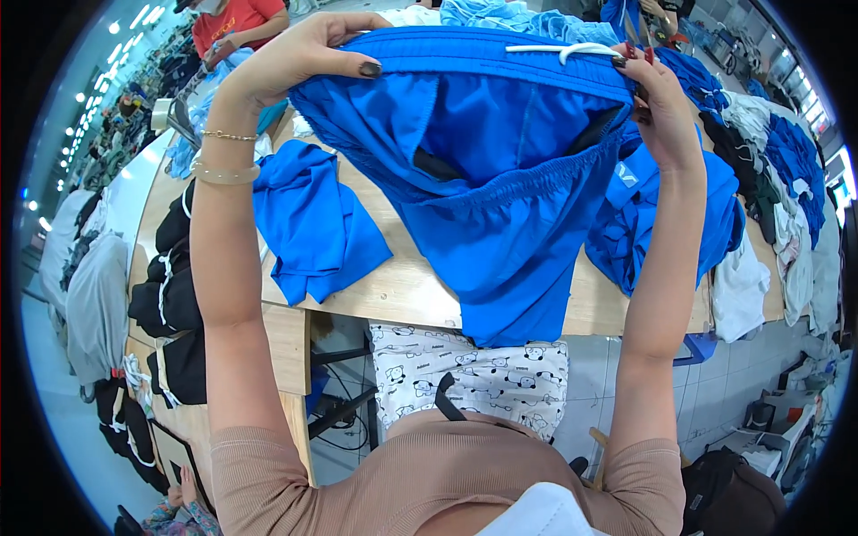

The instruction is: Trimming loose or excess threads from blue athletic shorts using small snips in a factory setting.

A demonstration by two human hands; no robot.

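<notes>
A pair of bright blue shorts hangs stretched between my raised hands, its waist gaping so the inside shows. My left hand is closed on the left end of the elastic waistband, thumb in front. The right end is gripped by my right hand; something small and red shows by those fingers, too unclear to name. A white drawstring lies along the waistband near my right hand. The lower part of the shorts drapes over the table's near edge. Beside it on the left lies a loosely folded blue garment.
The wooden table carries a heap of blue garments on the right and light blue cloth at the far side. Tied black bundles stand left. White and dark clothes hang over the right edge. A person in red works far left.
</notes>
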